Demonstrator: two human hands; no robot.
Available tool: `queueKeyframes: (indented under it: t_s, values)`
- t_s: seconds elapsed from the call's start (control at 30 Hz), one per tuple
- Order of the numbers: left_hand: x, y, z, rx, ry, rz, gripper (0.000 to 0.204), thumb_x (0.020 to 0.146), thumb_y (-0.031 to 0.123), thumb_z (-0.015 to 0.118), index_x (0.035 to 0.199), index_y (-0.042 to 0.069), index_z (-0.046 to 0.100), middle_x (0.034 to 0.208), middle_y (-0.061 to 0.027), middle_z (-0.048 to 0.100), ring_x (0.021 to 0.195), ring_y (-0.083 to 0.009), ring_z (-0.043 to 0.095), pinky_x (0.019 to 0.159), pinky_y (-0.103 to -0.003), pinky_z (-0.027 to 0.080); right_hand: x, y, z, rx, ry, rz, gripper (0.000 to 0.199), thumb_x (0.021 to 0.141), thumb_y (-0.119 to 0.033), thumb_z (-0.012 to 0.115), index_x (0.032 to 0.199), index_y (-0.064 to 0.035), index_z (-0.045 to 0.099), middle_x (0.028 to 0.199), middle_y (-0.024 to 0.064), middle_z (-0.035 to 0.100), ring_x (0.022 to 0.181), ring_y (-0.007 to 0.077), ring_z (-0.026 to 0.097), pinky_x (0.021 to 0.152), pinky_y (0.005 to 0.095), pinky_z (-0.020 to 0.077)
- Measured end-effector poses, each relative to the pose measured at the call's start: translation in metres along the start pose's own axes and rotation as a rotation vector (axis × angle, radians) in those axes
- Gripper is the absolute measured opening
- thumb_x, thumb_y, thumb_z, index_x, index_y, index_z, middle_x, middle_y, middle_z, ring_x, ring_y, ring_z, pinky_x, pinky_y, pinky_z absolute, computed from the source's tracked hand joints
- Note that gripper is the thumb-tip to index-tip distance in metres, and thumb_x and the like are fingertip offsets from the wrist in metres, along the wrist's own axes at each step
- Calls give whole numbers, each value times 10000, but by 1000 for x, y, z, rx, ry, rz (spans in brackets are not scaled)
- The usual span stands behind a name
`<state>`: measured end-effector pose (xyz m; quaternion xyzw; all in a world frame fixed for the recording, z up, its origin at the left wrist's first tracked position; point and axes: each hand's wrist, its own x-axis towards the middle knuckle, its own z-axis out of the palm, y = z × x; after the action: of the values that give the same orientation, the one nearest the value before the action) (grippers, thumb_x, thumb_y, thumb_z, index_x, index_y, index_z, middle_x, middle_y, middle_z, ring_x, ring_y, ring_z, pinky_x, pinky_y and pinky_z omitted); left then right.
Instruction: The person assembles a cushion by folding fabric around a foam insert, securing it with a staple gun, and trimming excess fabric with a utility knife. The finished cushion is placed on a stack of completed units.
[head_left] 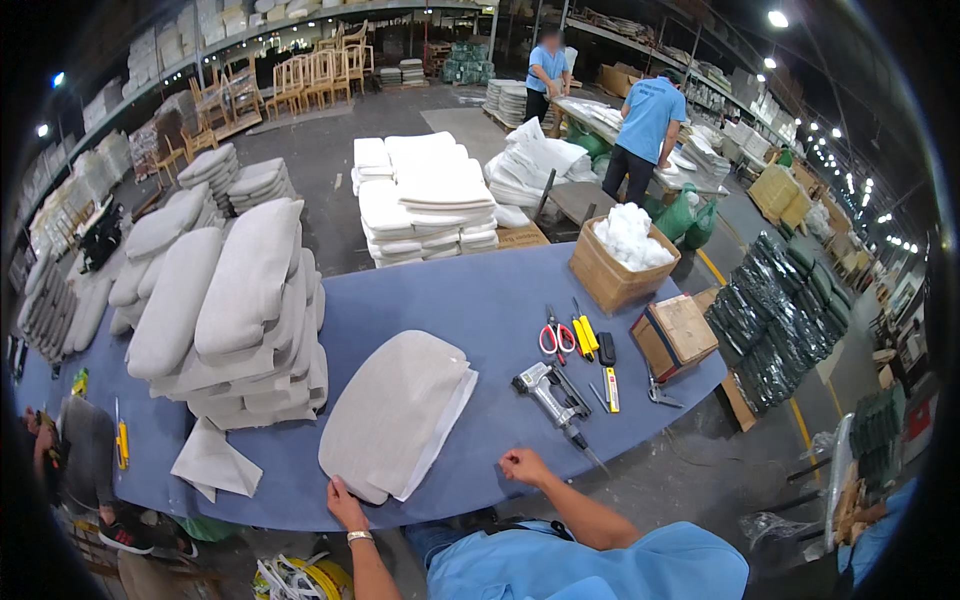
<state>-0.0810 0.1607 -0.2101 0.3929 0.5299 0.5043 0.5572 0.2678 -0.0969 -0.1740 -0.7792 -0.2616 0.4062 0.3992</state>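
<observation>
Now your left hand pinches the near edge of the grey cushion cover, while your right hand rests fisted, empty, on the blue counter near the staple gun.

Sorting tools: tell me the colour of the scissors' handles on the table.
Red, on the scissors beside the yellow cutters; head view.

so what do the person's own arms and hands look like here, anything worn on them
Both hands are bare, no gloves. The left hand has a metal-looking band, probably a watch or bracelet, at the wrist, and that forearm is bare. The right hand shows no ring or band that I can make out; its forearm is bare up to a short light blue sleeve.
</observation>
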Motion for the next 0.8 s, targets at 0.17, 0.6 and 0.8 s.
queueKeyframes:
  t_s: [0.17,0.6,0.8]
  values:
    - [-7,27,11,-167,-77,-296,358,1059,419,584,958,76,610,715,36,564,601,-57,526,509,-248,441,-59,41,10,-258,-275,299,494,986,-498,607,1103,-37,742,1066,174,746,949,293,728,836,426,567]
    - [7,49,-16,-330,-363,-650,510,1048,500,553,1208,17,595,1094,-119,700,822,-220,712,708,-375,618,-108,-2,112,-981,-440,509,723,939,-706,512,1275,-90,685,1323,191,661,1229,404,624,1041,521,490]
    - [10,45,-23,-345,-413,-681,561,1047,507,552,1274,-5,566,1168,-150,696,927,-254,715,773,-396,620,-135,-31,97,-885,-319,413,557,972,-626,503,1091,-148,764,1138,208,727,1081,419,681,953,536,527]
